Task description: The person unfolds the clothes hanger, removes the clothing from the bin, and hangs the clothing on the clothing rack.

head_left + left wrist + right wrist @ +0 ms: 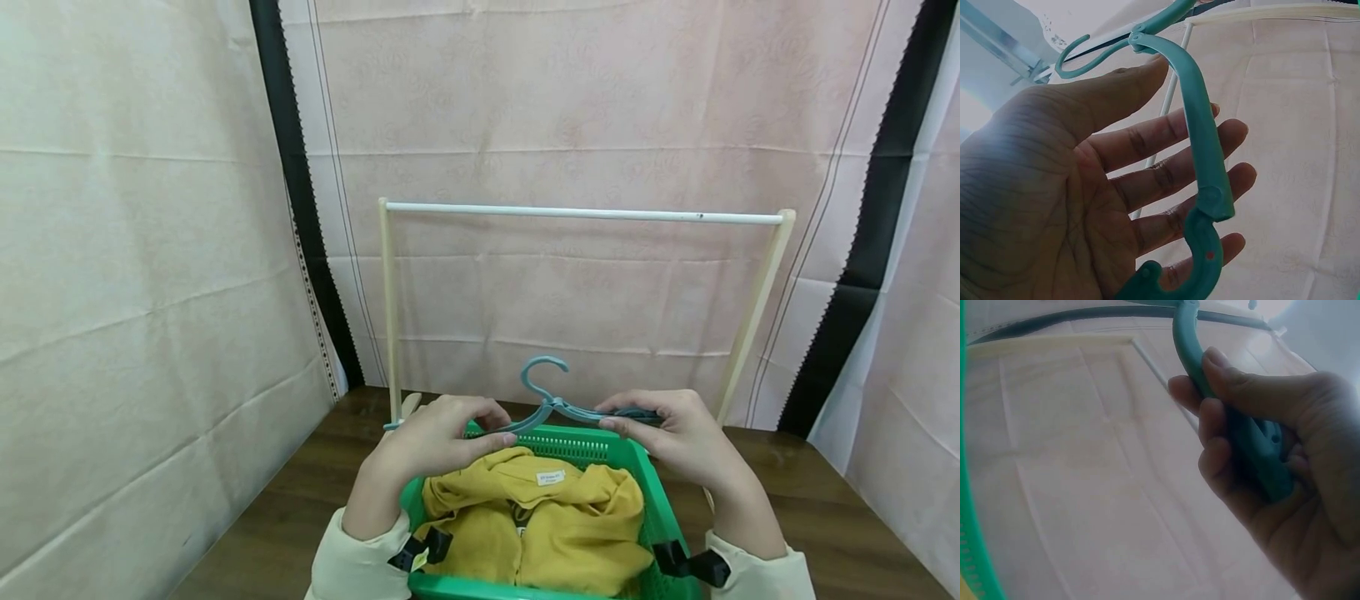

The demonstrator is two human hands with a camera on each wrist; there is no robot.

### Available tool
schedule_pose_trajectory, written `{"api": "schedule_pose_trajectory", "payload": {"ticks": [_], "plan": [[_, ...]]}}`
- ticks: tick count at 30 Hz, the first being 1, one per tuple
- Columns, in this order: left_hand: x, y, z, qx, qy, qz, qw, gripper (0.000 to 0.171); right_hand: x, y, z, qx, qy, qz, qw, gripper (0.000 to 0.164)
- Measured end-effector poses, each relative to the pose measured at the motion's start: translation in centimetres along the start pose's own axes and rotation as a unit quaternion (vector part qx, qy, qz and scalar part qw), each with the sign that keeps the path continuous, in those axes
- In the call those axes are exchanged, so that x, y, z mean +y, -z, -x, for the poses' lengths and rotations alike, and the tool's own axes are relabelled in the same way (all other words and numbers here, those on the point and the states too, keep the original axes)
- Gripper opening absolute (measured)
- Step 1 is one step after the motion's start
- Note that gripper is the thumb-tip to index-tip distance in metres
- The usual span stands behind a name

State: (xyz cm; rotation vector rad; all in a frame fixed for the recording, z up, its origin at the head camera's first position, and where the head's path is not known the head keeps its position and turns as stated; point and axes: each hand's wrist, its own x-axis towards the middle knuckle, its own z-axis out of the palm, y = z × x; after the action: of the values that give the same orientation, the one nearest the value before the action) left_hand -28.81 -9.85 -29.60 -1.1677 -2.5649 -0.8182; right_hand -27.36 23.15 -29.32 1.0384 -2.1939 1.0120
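Note:
A blue-green folding clothes hanger is held over the basket, hook upward. My left hand holds its left arm between thumb and fingers; in the left wrist view, the fingers extend loosely behind that arm, and its hinged end piece is swung out, curving past the palm. The right hand grips the other arm, fingers curled round it and thumb pressed along it. There, the end piece lies folded back against the arm, partly hidden by the hand. Below both hands, a mustard-yellow garment with a white label lies bunched up.
The green plastic basket holds the garment and stands on a dark wooden table. Behind it rises a rack with a white crossbar and cream posts. Pale cloth walls surround the table.

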Motion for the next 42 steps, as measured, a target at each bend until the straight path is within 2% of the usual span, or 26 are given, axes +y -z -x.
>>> {"api": "schedule_pose_trajectory", "payload": {"ticks": [5,11,26,36,42], "plan": [[-0.06,0.14,0.13,-0.002,0.002,0.004,1.0,0.03,-0.08,0.24,0.12,0.001,0.001,-0.013,1.0,0.022],[-0.22,0.52,0.21,-0.002,-0.003,0.025,0.9997,0.031,0.21,0.45,0.06,0.011,0.023,-0.023,0.999,0.026],[-0.28,0.59,0.15,-0.015,-0.001,0.034,0.9993,0.023,-0.47,0.9,0.33,0.036,-0.004,-0.05,0.998,0.027],[-0.22,0.48,0.37,-0.028,-0.002,0.057,0.998,0.023,-0.46,0.58,0.43,0.034,-0.007,-0.058,0.998,0.027],[-0.09,0.42,0.37,-0.05,-0.001,0.083,0.9953,0.022,-0.14,-0.08,0.01,0.007,0.004,-0.06,0.998,0.025]]}}
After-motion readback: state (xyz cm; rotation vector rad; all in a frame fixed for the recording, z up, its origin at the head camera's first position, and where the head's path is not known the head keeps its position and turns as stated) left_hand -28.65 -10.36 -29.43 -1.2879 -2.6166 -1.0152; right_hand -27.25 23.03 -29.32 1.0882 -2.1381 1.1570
